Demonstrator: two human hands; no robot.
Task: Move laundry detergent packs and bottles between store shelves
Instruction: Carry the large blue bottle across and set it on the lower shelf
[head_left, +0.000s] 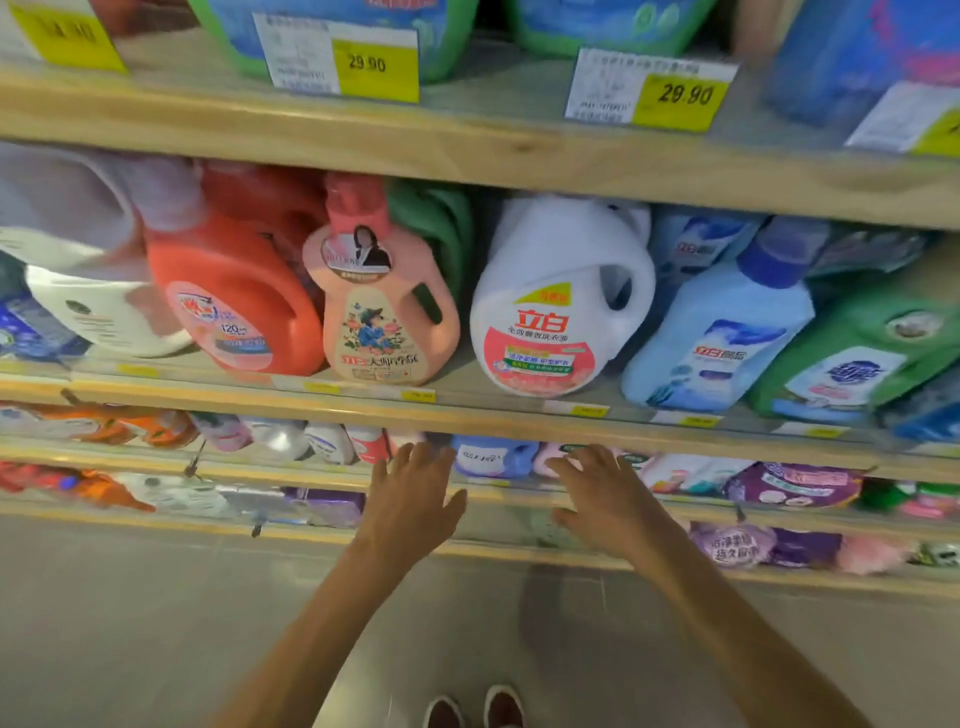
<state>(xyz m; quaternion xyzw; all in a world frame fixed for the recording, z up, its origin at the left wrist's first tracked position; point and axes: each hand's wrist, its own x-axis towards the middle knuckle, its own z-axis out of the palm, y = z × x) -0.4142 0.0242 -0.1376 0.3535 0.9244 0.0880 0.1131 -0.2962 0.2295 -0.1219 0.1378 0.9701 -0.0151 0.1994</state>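
Head view: left hand (410, 499) and right hand (602, 499) at lower centre of frame, in front of low shelves, fingers spread, holding nothing. Small bottle (493, 456) on low shelf between hands; contact with fingertips cannot tell, blurred. Mid shelf (467, 413), left to right: orange bottle (234, 301), pink bottle (379, 312), white bottle (545, 312), blue bottle (717, 332), green bottle (852, 353). Purple pack (795, 486) at lower right. Price tag (675, 96) at upper right. Shoes (472, 709) at bottom centre.
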